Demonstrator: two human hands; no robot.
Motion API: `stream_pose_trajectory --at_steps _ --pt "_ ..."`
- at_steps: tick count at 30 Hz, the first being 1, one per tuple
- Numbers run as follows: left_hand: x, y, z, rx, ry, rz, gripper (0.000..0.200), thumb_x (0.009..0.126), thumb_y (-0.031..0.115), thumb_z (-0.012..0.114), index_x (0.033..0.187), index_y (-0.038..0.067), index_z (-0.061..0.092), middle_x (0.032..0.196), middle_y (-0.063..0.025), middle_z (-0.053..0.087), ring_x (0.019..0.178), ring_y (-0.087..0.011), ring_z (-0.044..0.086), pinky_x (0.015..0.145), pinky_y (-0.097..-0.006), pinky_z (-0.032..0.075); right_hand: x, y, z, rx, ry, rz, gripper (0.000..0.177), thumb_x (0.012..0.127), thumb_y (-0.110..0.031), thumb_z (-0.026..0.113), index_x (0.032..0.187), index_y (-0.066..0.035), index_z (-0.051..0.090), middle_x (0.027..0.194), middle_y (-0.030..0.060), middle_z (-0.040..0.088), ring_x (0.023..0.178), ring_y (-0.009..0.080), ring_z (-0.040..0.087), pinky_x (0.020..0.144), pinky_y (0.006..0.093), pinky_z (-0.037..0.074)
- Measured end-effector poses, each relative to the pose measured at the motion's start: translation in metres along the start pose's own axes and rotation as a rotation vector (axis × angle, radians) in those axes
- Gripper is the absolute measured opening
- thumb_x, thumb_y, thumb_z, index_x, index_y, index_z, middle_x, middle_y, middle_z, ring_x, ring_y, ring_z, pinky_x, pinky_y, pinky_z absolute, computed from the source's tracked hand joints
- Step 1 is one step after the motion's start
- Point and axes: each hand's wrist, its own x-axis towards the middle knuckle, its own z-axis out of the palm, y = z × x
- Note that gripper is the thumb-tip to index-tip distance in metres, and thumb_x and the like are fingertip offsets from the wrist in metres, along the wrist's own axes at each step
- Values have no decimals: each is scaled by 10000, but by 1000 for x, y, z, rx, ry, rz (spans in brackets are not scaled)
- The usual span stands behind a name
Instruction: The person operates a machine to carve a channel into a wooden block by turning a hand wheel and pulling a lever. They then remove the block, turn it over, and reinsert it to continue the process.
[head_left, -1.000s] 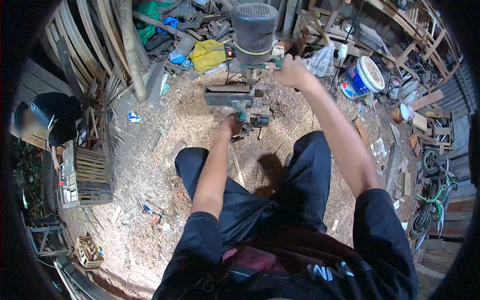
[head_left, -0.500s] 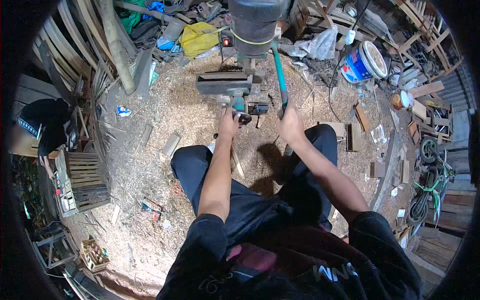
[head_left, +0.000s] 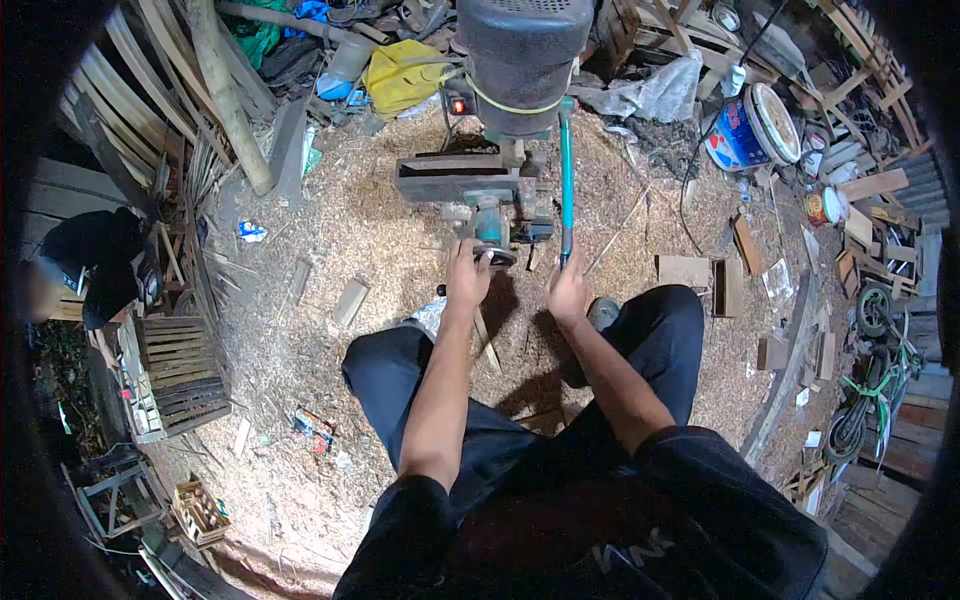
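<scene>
A machine with a dark motor housing (head_left: pixel 522 65) stands at the top centre, its small red light glowing. My left hand (head_left: pixel 468 275) is closed on the rim of a round handwheel (head_left: pixel 497 259) at the machine's front. The fingers of my right hand (head_left: pixel 569 290) wrap round the dark lower end of a long teal lever (head_left: pixel 567 180). Behind the handwheel, a hollow rectangular wooden piece (head_left: pixel 455 182) sits across the machine's vise area.
Wood shavings (head_left: pixel 290 350) cover the ground. At the left, another person (head_left: pixel 95 255) bends near a slatted crate (head_left: pixel 180 370). A blue-and-white bucket (head_left: pixel 750 130), wood blocks (head_left: pixel 683 270) and a green bicycle-like vehicle (head_left: pixel 875 390) are on the right.
My right hand has moved down and slightly left, and the teal lever now points nearly straight towards me. My left hand stays at the handwheel. The view has shifted slightly.
</scene>
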Motion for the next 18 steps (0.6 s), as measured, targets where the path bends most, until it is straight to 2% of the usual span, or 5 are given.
stream_pose_trajectory --at_steps 6,10,14,15,18 --pt "-1 7 -4 67 -43 -19 245 835 108 666 1040 23 563 994 -199 563 964 -415 541 857 -487 437 1 15 16 20 94 -112 621 895 -53 519 1445 25 242 1295 342 456 1140 502 497 963 513 429" --pt "-7 5 -6 140 -120 -49 351 854 168 659 1165 39 560 1143 -206 578 1088 -400 539 954 -463 434 -3 -9 -4 64 -40 88 607 893 -54 524 1429 52 259 1285 337 460 1137 499 492 963 516 425" --pt "-16 -16 -8 22 -168 -26 545 857 171 663 1351 49 469 1308 -219 526 1212 -381 503 1040 -444 391 -3 -67 -80 106 108 -277 590 939 -107 506 1449 37 250 1263 335 481 1043 503 550 911 522 454" --pt "-18 -15 -10 -22 -186 -32 568 853 156 664 1368 43 453 1312 -226 524 1212 -380 508 1037 -435 401 5 -85 -98 94 269 -394 361 947 -145 530 1248 54 526 1164 300 560 1051 461 571 876 488 466" --pt "-24 16 -32 -176 -236 -102 577 840 119 662 1368 17 453 1297 -239 534 1190 -385 529 1016 -420 432 43 -147 -176 287 80 -408 392 983 -292 517 836 41 663 1008 232 641 1014 336 618 819 412 481"
